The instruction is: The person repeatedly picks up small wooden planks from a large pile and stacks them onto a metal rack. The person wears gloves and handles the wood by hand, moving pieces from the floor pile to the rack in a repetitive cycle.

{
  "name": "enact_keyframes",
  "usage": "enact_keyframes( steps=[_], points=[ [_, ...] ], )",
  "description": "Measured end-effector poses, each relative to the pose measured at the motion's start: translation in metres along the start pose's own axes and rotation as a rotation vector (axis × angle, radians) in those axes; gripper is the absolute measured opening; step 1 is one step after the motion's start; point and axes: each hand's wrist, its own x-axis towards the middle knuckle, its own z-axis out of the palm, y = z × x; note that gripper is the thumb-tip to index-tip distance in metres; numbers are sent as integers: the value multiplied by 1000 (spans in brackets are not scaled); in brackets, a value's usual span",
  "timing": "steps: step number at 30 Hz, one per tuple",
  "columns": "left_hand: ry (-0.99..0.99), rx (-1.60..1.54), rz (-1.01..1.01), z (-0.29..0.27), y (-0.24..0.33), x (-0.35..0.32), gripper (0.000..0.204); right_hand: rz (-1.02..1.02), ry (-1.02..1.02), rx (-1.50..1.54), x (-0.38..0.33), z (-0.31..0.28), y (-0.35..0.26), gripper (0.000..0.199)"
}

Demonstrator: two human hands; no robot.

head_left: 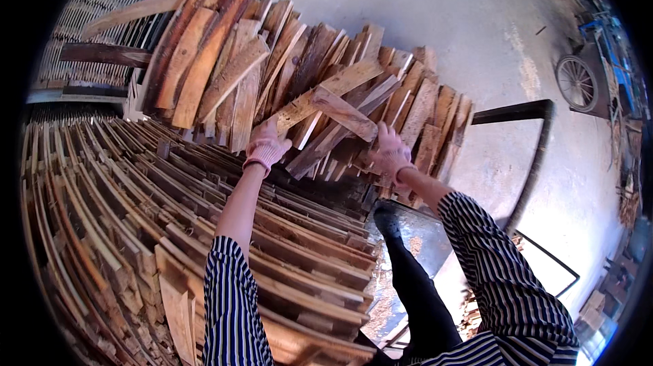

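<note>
My left hand (267,145), in a pinkish knit glove, is closed on the near end of a light wooden board (333,94) that slants up to the right across a heap of boards (309,60). My right hand (392,154), gloved the same way, has its fingers at the near end of a shorter wooden board (345,114), seemingly gripping it. That short board crosses over a darker, greyish plank (350,124) lying between my hands. Part of each hand's grip is hidden from above.
Long rows of stacked wooden slats (286,243) fill the lower left. Longer planks (204,46) lie at the heap's left end. A dark metal bar frame (537,162) stands to the right, on the concrete floor (435,5). Farther right is a spoked wheel (577,82).
</note>
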Motion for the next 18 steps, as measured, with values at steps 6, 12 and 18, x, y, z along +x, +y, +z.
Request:
enact_keyframes(
  steps=[6,12,18],
  points=[
    [23,189,-26,56,4,81,83,14,120,-145,113,70,-2,89],
    [-206,262,-122,37,-9,78,87,248,-109,544,49,121,-9,87],
    [-272,-4,111,37,57,56,101,229,-355,1796,77,202,20,105]
  ],
)
